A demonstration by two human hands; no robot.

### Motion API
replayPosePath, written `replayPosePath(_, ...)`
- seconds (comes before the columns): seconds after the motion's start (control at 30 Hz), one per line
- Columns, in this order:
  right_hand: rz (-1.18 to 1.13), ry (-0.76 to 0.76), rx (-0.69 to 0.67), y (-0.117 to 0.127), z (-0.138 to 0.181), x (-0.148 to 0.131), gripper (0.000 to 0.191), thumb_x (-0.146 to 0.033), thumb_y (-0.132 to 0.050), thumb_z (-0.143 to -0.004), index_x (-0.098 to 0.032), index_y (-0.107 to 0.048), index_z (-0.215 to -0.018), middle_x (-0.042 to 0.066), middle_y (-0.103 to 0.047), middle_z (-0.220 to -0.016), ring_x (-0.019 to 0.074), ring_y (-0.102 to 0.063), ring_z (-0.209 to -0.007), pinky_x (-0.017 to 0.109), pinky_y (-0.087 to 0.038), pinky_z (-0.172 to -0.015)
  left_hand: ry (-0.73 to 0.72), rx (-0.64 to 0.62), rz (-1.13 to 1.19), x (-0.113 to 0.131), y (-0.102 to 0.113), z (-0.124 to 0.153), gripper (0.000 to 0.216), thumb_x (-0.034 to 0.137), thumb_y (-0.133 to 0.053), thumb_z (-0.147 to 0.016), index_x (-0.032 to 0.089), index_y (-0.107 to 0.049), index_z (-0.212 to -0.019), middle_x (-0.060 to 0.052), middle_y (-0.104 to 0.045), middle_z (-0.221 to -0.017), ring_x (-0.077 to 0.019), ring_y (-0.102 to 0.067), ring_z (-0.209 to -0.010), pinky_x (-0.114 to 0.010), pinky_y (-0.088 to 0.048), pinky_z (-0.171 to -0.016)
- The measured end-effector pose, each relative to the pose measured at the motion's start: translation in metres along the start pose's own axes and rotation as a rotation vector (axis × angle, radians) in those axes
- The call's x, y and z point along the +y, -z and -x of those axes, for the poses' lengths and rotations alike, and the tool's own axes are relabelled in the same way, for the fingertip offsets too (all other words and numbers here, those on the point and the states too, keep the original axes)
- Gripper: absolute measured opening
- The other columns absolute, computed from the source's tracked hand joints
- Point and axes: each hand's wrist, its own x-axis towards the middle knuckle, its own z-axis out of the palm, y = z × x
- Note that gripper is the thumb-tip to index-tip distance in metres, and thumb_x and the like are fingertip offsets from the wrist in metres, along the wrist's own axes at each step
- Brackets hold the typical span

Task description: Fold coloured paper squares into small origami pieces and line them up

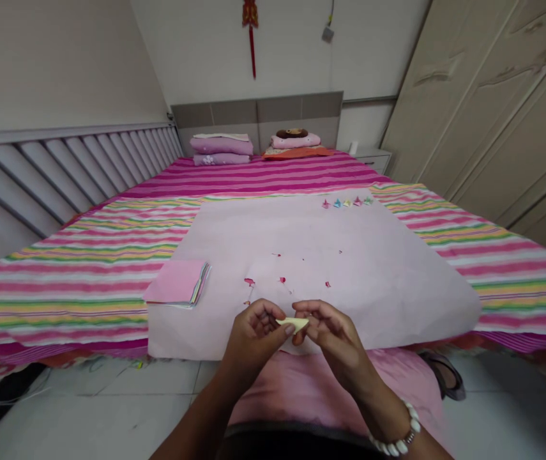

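Note:
A small piece of folded pale-yellow paper [296, 323] is held between my two hands, just above the near edge of a large whitish sheet [359, 255]. My left hand [258, 332] pinches its left part between thumb and fingers. On the other side, the fingertips of my right hand [333, 335] close on its right end. A stack of coloured paper [177, 281], pink on top, lies on the sheet to the left. Several small folded paper pieces [347, 202] in pink, blue, yellow and green form a row at the sheet's far right corner.
The sheet lies on a bed with a striped cover [85, 255]. Folded purple bedding [222, 147] and a pink pile [296, 140] sit by the headboard [296, 115]. A slatted rail [62, 166] runs along the left, and a wardrobe [497, 108] stands on the right.

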Motion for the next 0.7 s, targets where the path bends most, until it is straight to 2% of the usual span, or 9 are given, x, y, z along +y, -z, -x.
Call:
replayPosePath(0.1, 0.044, -0.055, 0.015, 0.000, -0.001, 0.000, 0.021, -0.029, -0.076, -0.071, -0.018, -0.068, -0.086, 0.002, -0.066, -0.068, 0.0148, -0.061, -0.063, 0.026, -0.047, -0.060, -0.023, -0.004, -0.023, -0.002, 0.001, 0.000, 0.020, 0.021, -0.074, -0.068, 0.017, -0.057, -0.077, 0.002, -0.061, -0.067, -0.0106, -0.057, -0.063, -0.021, -0.045, -0.059)
replayPosePath(0.2, 0.085, -0.045, 0.036, -0.001, -0.002, -0.001, 0.015, -0.029, -0.076, -0.071, -0.017, -0.068, -0.077, 0.000, -0.065, -0.062, 0.0133, -0.059, -0.057, 0.025, -0.047, -0.057, -0.034, 0.027, -0.067, -0.002, 0.002, 0.001, 0.026, 0.022, -0.076, -0.066, 0.017, -0.062, -0.087, 0.000, -0.064, -0.073, -0.0122, -0.059, -0.068, -0.023, -0.048, -0.063)
replayPosePath(0.47, 0.146, 0.042, 0.054, -0.002, -0.002, -0.005, 0.011, -0.028, -0.075, -0.072, -0.019, -0.069, -0.076, 0.001, -0.064, -0.072, 0.0137, -0.062, -0.059, 0.026, -0.049, -0.056, 0.020, -0.024, -0.119, 0.007, 0.006, 0.003, 0.016, 0.026, -0.073, -0.069, 0.017, -0.072, -0.082, -0.003, -0.070, -0.070, -0.0164, -0.062, -0.067, -0.026, -0.049, -0.061)
replayPosePath(0.7, 0.226, 0.143, 0.064, -0.007, -0.001, -0.005, 0.008, -0.026, -0.073, -0.074, -0.019, -0.070, -0.074, 0.002, -0.064, -0.074, 0.0133, -0.062, -0.060, 0.025, -0.049, -0.055, -0.093, -0.042, -0.280, 0.012, 0.005, 0.004, 0.010, 0.025, -0.063, -0.079, 0.018, -0.071, -0.080, -0.002, -0.068, -0.073, -0.0162, -0.061, -0.072, -0.026, -0.047, -0.067)
